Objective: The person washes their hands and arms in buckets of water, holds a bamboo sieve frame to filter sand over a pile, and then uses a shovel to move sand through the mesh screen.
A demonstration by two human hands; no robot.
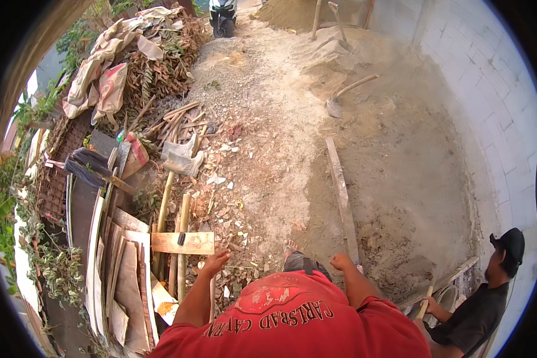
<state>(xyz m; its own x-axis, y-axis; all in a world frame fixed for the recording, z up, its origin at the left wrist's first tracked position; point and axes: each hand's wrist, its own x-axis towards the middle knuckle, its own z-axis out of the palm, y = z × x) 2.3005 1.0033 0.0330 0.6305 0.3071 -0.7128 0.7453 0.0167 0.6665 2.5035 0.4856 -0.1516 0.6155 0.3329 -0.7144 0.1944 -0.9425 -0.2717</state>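
Note:
My left hand point(216, 262) has its fingers curled, just below the right end of a wooden float point(200, 243) with a small dark handle. The hand looks very near that float or touching its corner; whether anything is inside the fingers is hidden. Pale bamboo poles point(184, 209) run under the float. My right hand point(343, 262) is a loose fist with nothing visible in it, beside the near end of a long wooden plank point(340, 188). That plank lies along the edge of a wide patch of grey wet mortar or soil point(400, 179).
A co-worker point(480, 304) in dark clothes and a cap grips a wooden handle point(426, 301) at the lower right. A hoe point(335, 107) lies ahead. Boards point(128, 292), rubble point(227, 197) and a leaf-and-sack heap point(161, 65) fill the left; a block wall point(489, 101) bounds the right.

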